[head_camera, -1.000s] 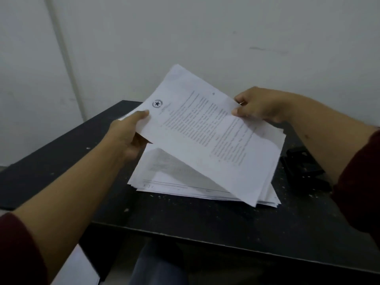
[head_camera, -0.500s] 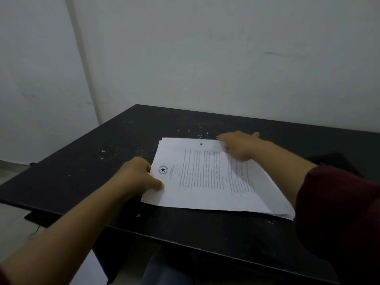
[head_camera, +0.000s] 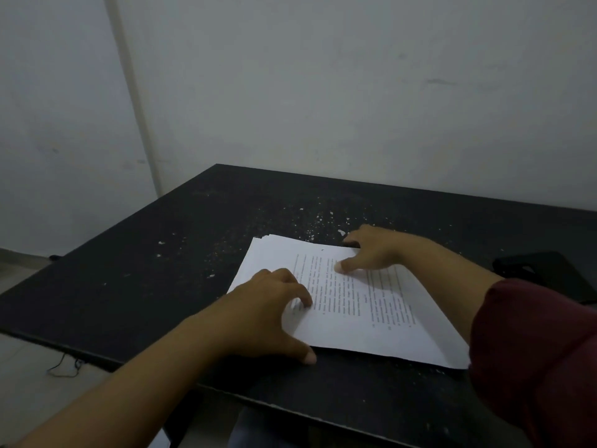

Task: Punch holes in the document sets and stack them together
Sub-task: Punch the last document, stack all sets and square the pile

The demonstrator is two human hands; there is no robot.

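A stack of white printed document sets lies flat on the black table, a small punched hole showing near its far edge. My left hand rests on the stack's near left corner, fingers spread and curled down onto the paper, thumb on the table. My right hand lies on the far edge of the stack, thumb pressed on the top sheet, fingers past the paper's edge. Neither hand grips the paper. A black object that may be the hole punch sits at the right edge, partly hidden by my right sleeve.
White paper specks are scattered on the table beyond the stack. A white wall stands close behind the table. The table's front edge runs just below the stack, with a thin cable on the floor at the left.
The top document set, held in the air by both hands a second ago, now lies flat on the stack. My left hand has slid further onto the top sheet, covering the star emblem.
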